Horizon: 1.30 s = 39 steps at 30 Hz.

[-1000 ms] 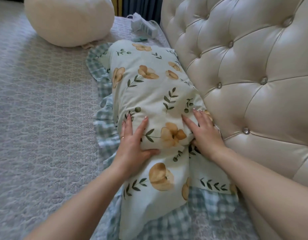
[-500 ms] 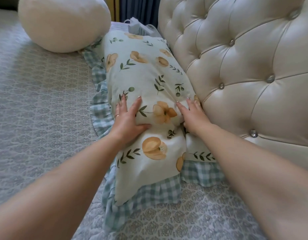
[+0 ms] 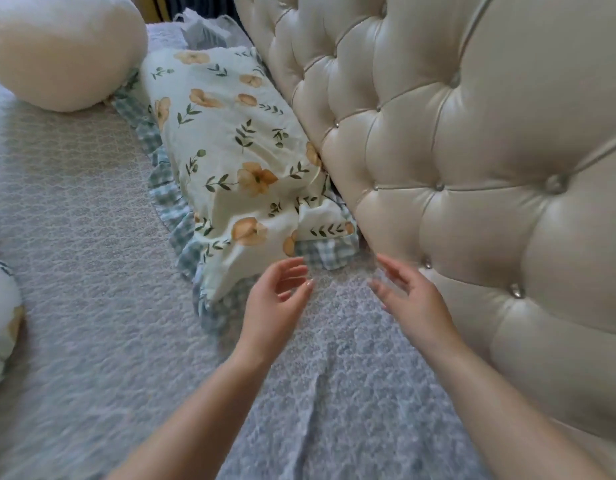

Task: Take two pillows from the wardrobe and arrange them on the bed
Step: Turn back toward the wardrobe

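Observation:
A floral pillow (image 3: 227, 147) with a green checked frill lies on the bed (image 3: 92, 271), its long side against the tufted headboard (image 3: 473, 168). My left hand (image 3: 275, 303) hovers just below the pillow's near end, fingers apart and holding nothing. My right hand (image 3: 414, 299) hangs beside it, close to the headboard, also empty and spread. The edge of a second pillow (image 3: 2, 317) with a similar print shows at the far left of the frame.
A large round cream cushion (image 3: 60, 46) sits at the far left of the bed head. Beyond the pillow lies a crumpled plastic bag (image 3: 206, 29). A grey patterned bedspread covers the mattress.
Both hands have lifted off the floral pillow and drawn back toward me. The pillow stays against the headboard, and the view has pulled back.

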Available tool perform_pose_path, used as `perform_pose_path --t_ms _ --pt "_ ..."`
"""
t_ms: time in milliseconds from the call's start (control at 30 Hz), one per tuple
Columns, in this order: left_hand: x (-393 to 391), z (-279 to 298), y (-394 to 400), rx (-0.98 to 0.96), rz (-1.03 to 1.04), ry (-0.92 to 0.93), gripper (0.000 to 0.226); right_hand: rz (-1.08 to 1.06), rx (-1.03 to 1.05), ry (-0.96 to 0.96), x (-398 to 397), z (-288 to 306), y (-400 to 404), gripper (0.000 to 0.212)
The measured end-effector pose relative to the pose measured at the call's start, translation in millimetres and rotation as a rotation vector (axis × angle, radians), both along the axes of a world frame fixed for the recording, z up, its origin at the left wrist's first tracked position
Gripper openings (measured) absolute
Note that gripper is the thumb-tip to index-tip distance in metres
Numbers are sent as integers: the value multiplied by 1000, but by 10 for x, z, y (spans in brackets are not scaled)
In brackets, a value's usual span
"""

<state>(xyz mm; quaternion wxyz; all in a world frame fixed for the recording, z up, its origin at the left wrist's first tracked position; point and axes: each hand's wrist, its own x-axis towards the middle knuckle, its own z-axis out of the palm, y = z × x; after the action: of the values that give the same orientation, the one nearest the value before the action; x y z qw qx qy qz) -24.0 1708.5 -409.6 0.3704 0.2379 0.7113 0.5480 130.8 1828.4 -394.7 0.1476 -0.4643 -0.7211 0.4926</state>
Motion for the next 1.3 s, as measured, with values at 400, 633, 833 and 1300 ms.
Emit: perform_pose_path --t_ms 400,633,833,1300 --pt "3331 1407 -984 103 -120 -274 24 -238 -106 163 3245 1183 -1618 34" --pt "5071 1757 -1775 -60 -433 -360 22 -501 -153 229 5181 1535 -2827 31" --pt "6243 1967 -1887 -54 -731 -322 22 -894 -178 212 6525 1526 -3563 30" --pt "7629 2320 -2126 -144 -1081 -278 23 -1211 -211 110 7849 1779 -4317 36"
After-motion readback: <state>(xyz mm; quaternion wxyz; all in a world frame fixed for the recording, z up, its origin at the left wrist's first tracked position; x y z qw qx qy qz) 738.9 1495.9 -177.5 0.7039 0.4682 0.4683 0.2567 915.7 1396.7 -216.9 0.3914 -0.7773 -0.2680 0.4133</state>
